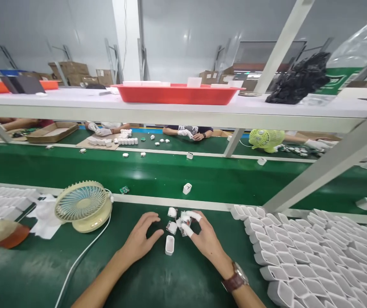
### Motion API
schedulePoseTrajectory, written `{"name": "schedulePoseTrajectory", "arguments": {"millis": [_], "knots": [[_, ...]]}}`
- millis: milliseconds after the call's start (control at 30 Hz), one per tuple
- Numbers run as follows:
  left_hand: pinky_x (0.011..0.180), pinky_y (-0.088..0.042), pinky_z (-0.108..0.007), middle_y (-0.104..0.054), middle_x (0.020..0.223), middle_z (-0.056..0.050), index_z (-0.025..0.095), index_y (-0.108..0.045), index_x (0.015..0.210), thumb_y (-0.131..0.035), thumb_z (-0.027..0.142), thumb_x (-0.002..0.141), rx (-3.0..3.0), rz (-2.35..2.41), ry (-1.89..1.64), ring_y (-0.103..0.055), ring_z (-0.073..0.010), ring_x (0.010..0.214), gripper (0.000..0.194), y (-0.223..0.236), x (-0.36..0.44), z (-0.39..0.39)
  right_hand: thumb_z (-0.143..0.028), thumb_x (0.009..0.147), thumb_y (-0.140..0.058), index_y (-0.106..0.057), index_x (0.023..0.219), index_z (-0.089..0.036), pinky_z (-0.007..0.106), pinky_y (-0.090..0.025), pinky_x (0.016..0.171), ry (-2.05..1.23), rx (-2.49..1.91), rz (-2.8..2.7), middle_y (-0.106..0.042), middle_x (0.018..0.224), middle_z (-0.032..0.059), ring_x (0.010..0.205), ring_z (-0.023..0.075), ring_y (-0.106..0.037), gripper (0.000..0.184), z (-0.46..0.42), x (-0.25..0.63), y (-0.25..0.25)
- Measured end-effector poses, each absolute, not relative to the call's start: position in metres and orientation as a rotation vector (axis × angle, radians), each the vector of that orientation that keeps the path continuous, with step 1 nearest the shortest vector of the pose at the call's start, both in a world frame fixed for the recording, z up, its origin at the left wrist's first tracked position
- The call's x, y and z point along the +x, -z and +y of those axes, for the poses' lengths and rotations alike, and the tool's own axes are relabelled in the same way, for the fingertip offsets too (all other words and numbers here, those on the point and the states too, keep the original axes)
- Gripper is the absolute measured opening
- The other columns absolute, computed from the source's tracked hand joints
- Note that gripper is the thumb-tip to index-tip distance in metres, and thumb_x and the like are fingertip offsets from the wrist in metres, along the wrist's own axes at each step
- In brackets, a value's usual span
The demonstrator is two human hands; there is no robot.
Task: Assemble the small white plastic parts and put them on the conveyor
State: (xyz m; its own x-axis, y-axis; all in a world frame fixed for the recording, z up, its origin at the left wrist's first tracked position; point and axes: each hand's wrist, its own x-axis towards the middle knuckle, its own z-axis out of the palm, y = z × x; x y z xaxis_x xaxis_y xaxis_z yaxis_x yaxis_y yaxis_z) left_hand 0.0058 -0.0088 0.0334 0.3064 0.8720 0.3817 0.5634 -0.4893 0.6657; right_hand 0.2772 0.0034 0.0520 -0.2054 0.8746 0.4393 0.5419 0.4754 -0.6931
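My left hand (140,239) rests over the green table with fingers apart and nothing in it, just left of a small group of parts. My right hand (207,239), with white finger covers on thumb and forefinger and a watch (239,273) on the wrist, closes its fingertips around a small white part (183,220) in that group. Beside it lie two similar white parts with metallic edges, a nearer one (171,227) and a farther one (172,212). A white rectangular housing (169,245) stands open side up between my hands.
Rows of white housings (295,256) fill the right side. A cream fan (85,205) with a white cable stands left. Ahead, a green conveyor (157,171) carries a white housing (187,188) and a circuit board (124,190). A shelf with a red tray (177,94) spans above; co-workers' hands are beyond.
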Motion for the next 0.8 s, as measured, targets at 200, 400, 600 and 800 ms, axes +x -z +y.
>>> {"name": "schedulePoseTrajectory", "arguments": {"millis": [200,400,600,800], "knots": [[0.117,-0.041,-0.055,-0.062,0.138,-0.016,0.02,-0.065,0.127,-0.059,0.027,0.094,2.098,1.926,-0.995,-0.052,-0.0357,0.137,0.035,-0.046,-0.043,0.071,-0.027,0.099,-0.056,-0.054,0.135,-0.028,0.038,-0.061,0.088,-0.565,-1.218,-2.091,-0.067,0.116,0.0079,0.096,0.0223,-0.071,0.037,-0.043,0.293,-0.053],[0.109,-0.041,-0.065,-0.068,0.123,-0.024,0.01,-0.065,0.123,-0.05,0.024,0.093,1.895,2.072,-0.962,-0.056,-0.0438,0.129,0.037,-0.047,-0.06,0.12,-0.02,0.101,-0.048,-0.052,0.125,-0.025,0.04,-0.062,0.093,-0.401,-1.291,-2.099,-0.061,0.131,0.0148,0.112,0.0255,-0.069,0.026,-0.068,0.31,-0.021],[0.097,-0.056,-0.043,-0.074,0.114,-0.013,0.017,-0.07,0.116,-0.044,0.041,0.101,1.988,1.637,-0.887,-0.07,-0.0291,0.107,0.038,-0.051,-0.013,0.109,-0.018,0.098,-0.052,-0.043,0.147,-0.029,0.047,-0.059,0.104,-0.427,-1.335,-2.177,-0.061,0.139,0.0139,0.128,0.0296,-0.064,0.05,-0.09,0.328,-0.024],[0.06,-0.058,-0.028,-0.074,0.102,-0.008,0.018,-0.076,0.102,-0.036,0.045,0.104,2.031,1.258,-0.708,-0.072,-0.0169,0.066,0.047,-0.046,0.06,0.083,-0.013,0.095,-0.055,-0.049,0.144,-0.026,0.051,-0.054,0.111,-0.48,-1.321,-2.2,-0.059,0.144,0.0129,0.133,0.0311,-0.06,0.052,-0.088,0.325,-0.04]]}}
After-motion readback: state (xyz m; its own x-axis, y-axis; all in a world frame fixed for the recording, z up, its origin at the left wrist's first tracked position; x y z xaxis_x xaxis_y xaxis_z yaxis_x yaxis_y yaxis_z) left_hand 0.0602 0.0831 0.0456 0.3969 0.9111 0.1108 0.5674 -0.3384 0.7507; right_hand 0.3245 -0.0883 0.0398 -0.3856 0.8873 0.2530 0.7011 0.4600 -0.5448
